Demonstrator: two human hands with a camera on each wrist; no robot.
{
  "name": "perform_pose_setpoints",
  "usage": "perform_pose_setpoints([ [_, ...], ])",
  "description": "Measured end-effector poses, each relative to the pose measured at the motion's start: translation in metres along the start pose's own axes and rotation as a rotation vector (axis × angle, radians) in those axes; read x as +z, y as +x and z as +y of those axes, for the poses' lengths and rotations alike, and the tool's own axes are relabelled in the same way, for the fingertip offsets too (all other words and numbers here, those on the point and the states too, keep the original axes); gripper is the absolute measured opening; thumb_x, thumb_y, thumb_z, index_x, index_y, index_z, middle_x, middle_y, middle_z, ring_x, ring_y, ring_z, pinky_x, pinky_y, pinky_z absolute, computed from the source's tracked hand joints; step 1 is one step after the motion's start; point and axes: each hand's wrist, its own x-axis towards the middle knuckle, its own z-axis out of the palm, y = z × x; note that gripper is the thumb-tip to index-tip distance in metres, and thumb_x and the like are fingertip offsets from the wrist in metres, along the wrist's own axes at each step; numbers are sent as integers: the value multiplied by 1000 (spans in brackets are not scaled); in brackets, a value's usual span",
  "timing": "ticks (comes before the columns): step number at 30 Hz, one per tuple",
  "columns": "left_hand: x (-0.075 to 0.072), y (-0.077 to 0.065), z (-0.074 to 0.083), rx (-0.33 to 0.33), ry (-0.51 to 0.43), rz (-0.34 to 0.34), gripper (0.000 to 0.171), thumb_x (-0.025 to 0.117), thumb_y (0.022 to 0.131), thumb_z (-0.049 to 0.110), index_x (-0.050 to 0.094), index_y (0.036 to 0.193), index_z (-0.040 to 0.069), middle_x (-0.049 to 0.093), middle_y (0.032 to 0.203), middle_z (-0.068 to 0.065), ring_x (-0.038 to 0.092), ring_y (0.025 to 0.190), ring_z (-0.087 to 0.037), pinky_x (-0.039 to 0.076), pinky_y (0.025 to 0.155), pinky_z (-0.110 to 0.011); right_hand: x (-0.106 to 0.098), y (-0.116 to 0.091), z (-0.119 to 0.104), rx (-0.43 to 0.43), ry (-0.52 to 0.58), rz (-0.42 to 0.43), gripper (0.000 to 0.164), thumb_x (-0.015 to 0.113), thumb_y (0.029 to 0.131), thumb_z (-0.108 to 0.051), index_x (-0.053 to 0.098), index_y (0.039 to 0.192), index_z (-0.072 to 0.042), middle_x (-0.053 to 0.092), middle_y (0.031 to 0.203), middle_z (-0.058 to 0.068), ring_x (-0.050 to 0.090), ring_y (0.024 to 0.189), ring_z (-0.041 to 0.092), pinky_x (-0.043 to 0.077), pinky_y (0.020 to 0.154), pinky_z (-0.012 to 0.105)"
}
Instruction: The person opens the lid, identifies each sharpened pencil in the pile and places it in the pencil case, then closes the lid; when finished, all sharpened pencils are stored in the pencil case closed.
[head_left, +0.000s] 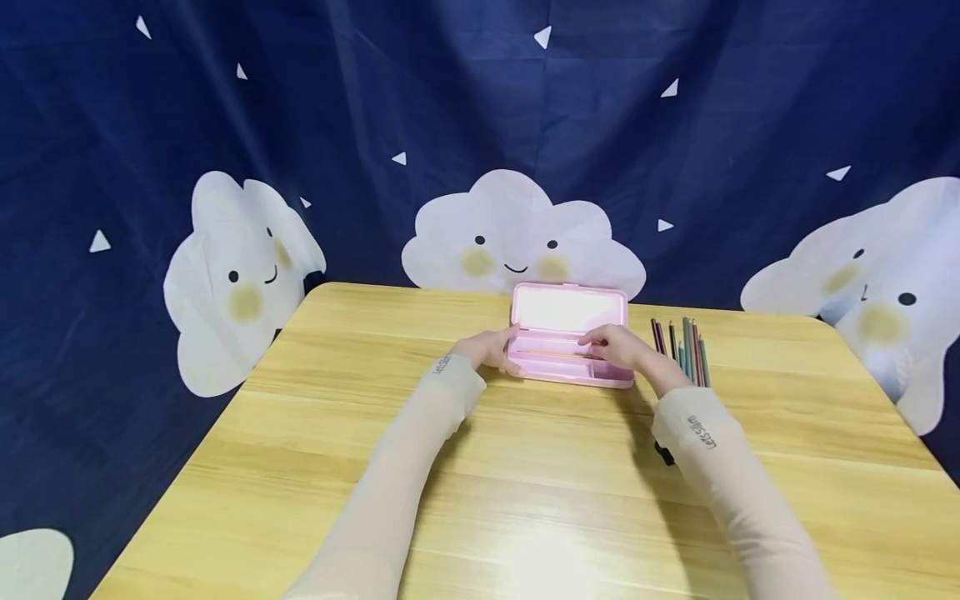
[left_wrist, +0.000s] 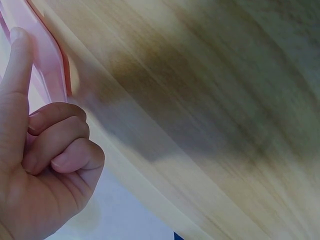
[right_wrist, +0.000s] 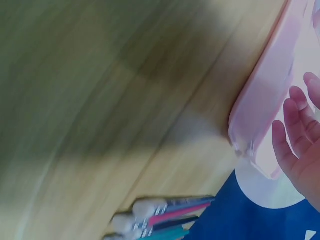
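Observation:
A pink pencil case (head_left: 570, 308) lies at the back of the table with its lid raised. My left hand (head_left: 487, 346) holds the case's left end, thumb along the near side. In the left wrist view the thumb (left_wrist: 17, 60) lies straight against the pink wall and the other visible fingers curl into the palm. Over the right part of the case is my right hand (head_left: 618, 343); its fingers (right_wrist: 292, 125) are spread and loosely bent, with nothing seen between them. One thin yellow-orange pencil (head_left: 553, 355) lies lengthwise inside the case.
Right of the case lies a group of several coloured pencils (head_left: 688, 346), partly behind the right forearm. A small black object (head_left: 664, 454) shows beside the right sleeve. The wooden table (head_left: 360, 358) ends at a dark blue curtain (head_left: 465, 100) with cloud faces.

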Motion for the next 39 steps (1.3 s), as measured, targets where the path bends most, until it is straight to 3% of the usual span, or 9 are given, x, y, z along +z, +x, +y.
perform_pose_setpoints([
  [9,0,2,0,-8,10,-8,101,71,75,42,4,148,25,25,149,-6,24,136,-23,19,112,-36,-12,-18,9,8,-24,62,20,53,85,5,64,101,10,64,97,23,55,82,25,47,76,40],
  [14,1,0,1,-8,23,-7,100,70,75,44,4,148,25,24,150,-6,23,136,-24,19,112,-37,-16,-30,18,17,-26,71,20,54,84,7,65,101,9,62,104,26,53,80,24,46,71,35],
  [21,-1,1,-1,-10,13,-15,101,71,74,45,5,148,25,25,149,-6,23,136,-22,18,112,-35,-23,-49,29,44,-6,77,21,55,87,2,62,105,11,61,106,28,56,94,35,48,80,46],
  [28,0,12,-5,-26,1,-31,108,74,67,50,5,148,28,28,148,-7,25,135,-23,21,111,-36,-31,-66,43,99,-11,97,21,56,87,-1,62,105,10,63,97,24,57,85,29,49,74,40],
  [39,-1,-1,2,-5,-12,-14,101,72,74,42,5,148,26,24,150,-6,21,137,-23,18,112,-37,-45,-92,61,187,-15,116,28,55,89,-5,58,111,12,60,99,28,57,87,33,48,75,45],
])
